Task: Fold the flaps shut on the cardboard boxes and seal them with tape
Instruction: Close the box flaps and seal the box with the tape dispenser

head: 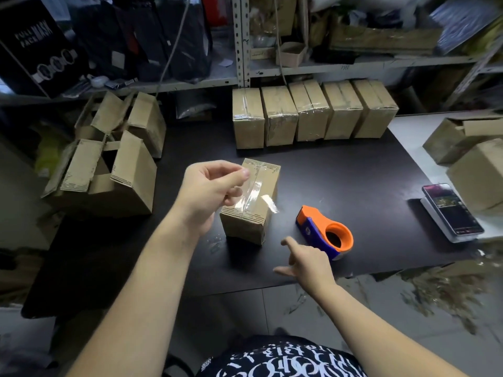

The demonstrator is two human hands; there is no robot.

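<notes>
A small cardboard box [257, 202] stands in the middle of the black table [353, 186], flaps closed, with clear tape along its top seam. My left hand [209, 189] hovers over the box's left side, thumb and fingers pinched on a strip of clear tape [245, 197] that drapes across the box top. My right hand [304, 261] floats low in front of the box, fingers spread, holding nothing. An orange and blue tape dispenser [325, 231] lies on the table just beyond my right hand.
Several taped boxes [310, 112] line the table's back edge below metal shelves. Unsealed boxes with raised flaps [109, 164] crowd the left. More boxes [468, 153] and a phone [451, 209] sit at the right.
</notes>
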